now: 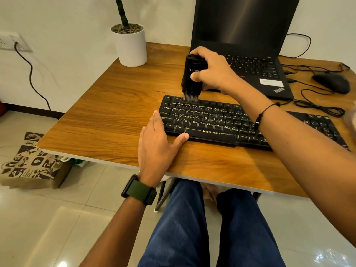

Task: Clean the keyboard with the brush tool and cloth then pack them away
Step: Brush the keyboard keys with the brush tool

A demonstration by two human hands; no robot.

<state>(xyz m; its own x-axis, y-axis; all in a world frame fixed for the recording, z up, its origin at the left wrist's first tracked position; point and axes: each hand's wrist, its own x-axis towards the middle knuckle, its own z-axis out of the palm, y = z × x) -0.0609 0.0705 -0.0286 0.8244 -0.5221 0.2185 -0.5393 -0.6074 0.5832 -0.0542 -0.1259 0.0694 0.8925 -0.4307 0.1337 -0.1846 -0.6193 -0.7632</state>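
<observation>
The right hand [212,69] is curled round a black brush tool [192,76], thumb on its front face and fingers wrapped over the top and back. The tool is a tall, blocky black body with a small pale logo and lettering partway up, held upright, with a short tuft of grey bristles [189,97] at its lower end. The bristle tips touch the top row of keys near the far left corner of the keyboard [212,122].

The keyboard is black and full-sized, lying slightly askew on the wooden tabletop [107,116], with pale yellow-green legends on the keys and the word ZEBRONICS printed on the space bar. Its right end runs under the right forearm.

The left hand [158,135] lies flat on the tabletop against the keyboard's near left corner, fingers straight along the left edge and thumb stretched out to touch the front edge below the space bar. It grips nothing. A green-strapped watch [139,191] sits on that wrist; a dark beaded bracelet [264,112] is on the right.

Behind the keyboard stands an open black laptop [244,45], screen dark. A black mouse [331,82] with a tangled cable lies to the right, and a white plant pot [131,45] stands at the far left of the tabletop.
</observation>
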